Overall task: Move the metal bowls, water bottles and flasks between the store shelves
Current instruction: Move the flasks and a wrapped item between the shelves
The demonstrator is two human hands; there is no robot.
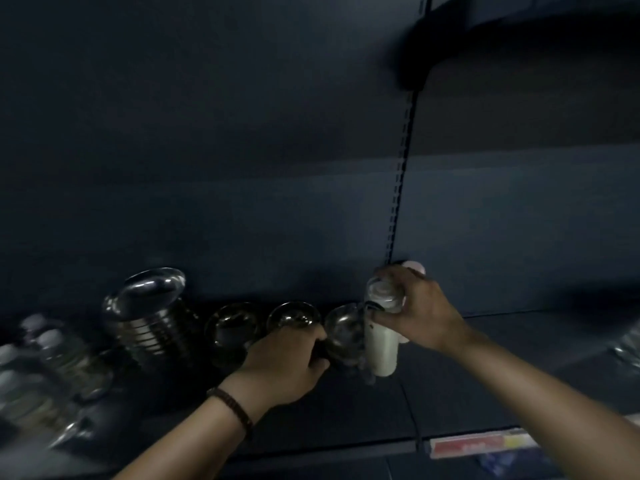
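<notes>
Right grip (420, 315) is clasping the white bottle (381, 348) upright above the shelf (311, 431), against the metal bowl (343, 336) the left grip (287, 365) is curling round. We are advising: keep vertical, steady the bowl.

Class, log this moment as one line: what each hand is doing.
left hand: grips metal bowl | right hand: grips white bottle near its top | stacked bowls: on shelf, further left
</notes>
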